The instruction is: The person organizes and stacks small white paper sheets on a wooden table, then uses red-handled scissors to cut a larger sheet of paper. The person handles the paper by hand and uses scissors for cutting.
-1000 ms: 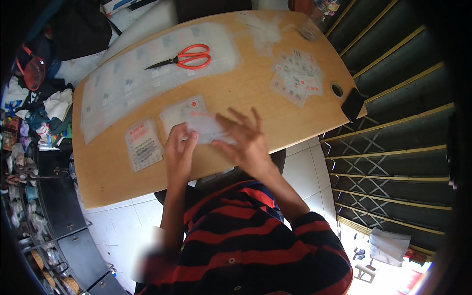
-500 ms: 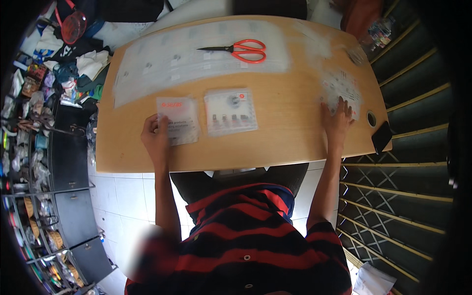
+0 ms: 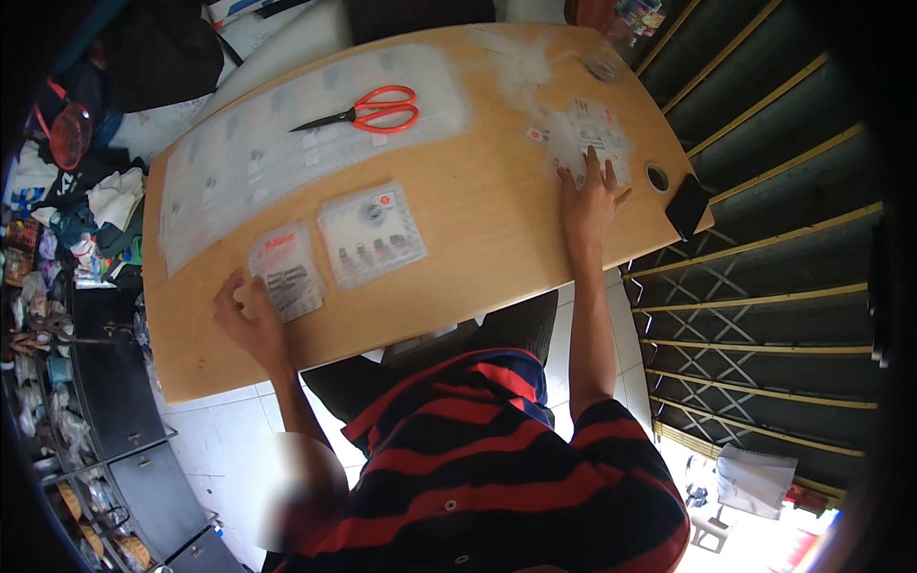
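My left hand (image 3: pixel 250 313) is open at the left edge of a small pile of clear plastic pouches with red and black print (image 3: pixel 288 272). Its fingers are apart, with the fingertips close to the pile's edge. To the right lies a second neat stack of clear printed pouches (image 3: pixel 371 246), showing a red mark and a row of small dark pictures. My right hand (image 3: pixel 589 205) is spread over a loose heap of printed clear plastic pieces (image 3: pixel 609 143) at the right of the table. Its fingertips touch the heap's near side.
Red-handled scissors (image 3: pixel 382 110) lie on long clear plastic sheets (image 3: pixel 220 205) across the back left of the wooden table (image 3: pixel 478 205). Crumpled clear film (image 3: pixel 521 62) lies at the back. A cable hole (image 3: pixel 656 177) and a black phone-like object (image 3: pixel 686 207) are at the right edge.
The view has turned, shifting the table leftward. My left hand has loosened from the pouch pile and opened beside it. My right hand remains at the loose heap, whose pieces look more spread.
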{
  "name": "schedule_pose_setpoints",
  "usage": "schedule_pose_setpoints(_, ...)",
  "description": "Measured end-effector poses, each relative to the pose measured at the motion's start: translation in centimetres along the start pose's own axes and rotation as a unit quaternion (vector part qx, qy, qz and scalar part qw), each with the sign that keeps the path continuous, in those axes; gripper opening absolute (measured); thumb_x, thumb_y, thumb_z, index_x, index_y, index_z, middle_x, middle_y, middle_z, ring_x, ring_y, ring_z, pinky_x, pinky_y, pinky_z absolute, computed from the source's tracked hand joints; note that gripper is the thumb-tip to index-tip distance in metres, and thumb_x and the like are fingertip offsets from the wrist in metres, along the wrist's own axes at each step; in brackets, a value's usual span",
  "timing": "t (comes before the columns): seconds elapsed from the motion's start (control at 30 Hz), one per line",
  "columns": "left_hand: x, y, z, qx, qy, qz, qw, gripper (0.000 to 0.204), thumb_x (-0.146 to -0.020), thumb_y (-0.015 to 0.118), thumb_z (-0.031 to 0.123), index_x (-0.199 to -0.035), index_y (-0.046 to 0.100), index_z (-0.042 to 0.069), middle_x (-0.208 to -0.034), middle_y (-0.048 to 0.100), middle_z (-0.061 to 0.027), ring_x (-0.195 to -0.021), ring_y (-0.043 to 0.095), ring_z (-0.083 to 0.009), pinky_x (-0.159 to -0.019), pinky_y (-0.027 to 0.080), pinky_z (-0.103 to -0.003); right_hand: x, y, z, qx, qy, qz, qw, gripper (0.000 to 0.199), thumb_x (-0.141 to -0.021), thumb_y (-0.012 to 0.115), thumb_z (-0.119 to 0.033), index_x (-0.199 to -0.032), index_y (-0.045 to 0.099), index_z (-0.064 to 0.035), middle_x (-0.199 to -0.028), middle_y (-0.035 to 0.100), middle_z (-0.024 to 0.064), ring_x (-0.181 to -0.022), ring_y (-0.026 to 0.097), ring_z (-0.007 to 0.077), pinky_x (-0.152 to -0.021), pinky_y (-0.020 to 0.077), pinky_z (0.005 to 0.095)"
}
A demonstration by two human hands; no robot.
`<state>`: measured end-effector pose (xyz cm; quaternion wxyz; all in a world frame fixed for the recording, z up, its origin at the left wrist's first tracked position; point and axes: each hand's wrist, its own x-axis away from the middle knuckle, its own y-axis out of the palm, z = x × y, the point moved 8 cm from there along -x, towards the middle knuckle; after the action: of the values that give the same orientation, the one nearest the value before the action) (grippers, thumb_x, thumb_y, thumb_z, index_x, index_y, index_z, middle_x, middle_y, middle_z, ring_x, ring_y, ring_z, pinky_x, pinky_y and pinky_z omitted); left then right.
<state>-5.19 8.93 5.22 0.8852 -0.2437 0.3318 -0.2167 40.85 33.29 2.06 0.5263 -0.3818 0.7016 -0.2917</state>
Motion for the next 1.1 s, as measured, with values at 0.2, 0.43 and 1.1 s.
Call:
schedule_pose_setpoints(0.2, 3.5, 5.4, 8.1, 0.296, -0.007, -0.24, 0.924, 0.035, -0.091, 0.064, 0.01, -0.125, 0.057, 0.007, -0.108, 0.066, -0.0031, -0.1, 0.056, -0.0143, -0.086, 0.044, -0.029, 5.7, -7.6, -11.5, -0.228, -0.175, 0.003, 0.958, 0.066, -0.078, 0.078, -0.021, -0.137, 0.051, -0.0104, -0.131, 0.059, 0.0165, -0.123, 0.053, 0.0303, -0.109, 0.0302, 0.0562)
schedule_pose_setpoints(0.43, 4.7, 9.2, 8.3, 0.462, -0.131, -0.278, 0.832, 0.026, -0.091, 0.065, 0.006, -0.115, 0.058, -0.001, -0.103, 0.067, -0.0079, -0.095, 0.06, -0.0125, -0.084, 0.046, -0.028, 11.9, -7.6, -19.8, -0.449, -0.265, -0.181, 0.834, 0.068, -0.073, 0.08, -0.009, -0.135, 0.051, -0.0038, -0.145, 0.042, 0.0183, -0.116, 0.057, 0.0341, -0.095, 0.0483, 0.0448)
schedule_pose_setpoints(1.1, 1.7, 8.2, 6.1, 0.007, 0.034, -0.103, 0.994, 0.053, -0.078, 0.076, 0.022, -0.127, 0.058, 0.013, -0.124, 0.061, -0.0085, -0.121, 0.041, -0.0312, -0.104, 0.022, -0.055, -2.5, 1.7, -2.3, -0.097, -0.045, -0.052, 0.993, 0.051, -0.082, 0.073, -0.031, -0.124, 0.06, -0.0047, -0.13, 0.057, 0.0207, -0.123, 0.053, 0.0379, -0.101, 0.0388, 0.056)
